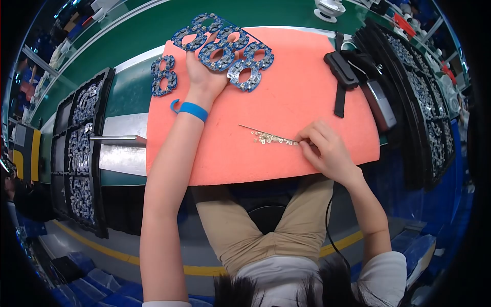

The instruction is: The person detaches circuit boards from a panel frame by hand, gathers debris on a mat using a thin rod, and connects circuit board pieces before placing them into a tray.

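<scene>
My left hand point(207, 77), with a blue band point(193, 111) round the wrist, is at the far side of the salmon-coloured foam mat point(286, 92). It holds a panel of joined blue circuit boards point(221, 55), shaped like figure eights; most of its fingers are hidden beneath. A separate figure-eight circuit board point(164, 82) lies on the mat to the left. Near the front edge, my right hand point(322, 148) pinches thin metal tweezers point(255, 129), their tip pointing left. Just under the tweezers lies a small heap of tiny whitish parts point(265, 138).
Black trays of circuit boards stand at the left point(82, 148) and right point(424, 102). A black strap-like device point(341, 71) and a grey-black device point(378, 102) lie on the mat's right side. A metal plate point(123, 153) juts out at left. A white dish-like object point(329, 9) stands behind.
</scene>
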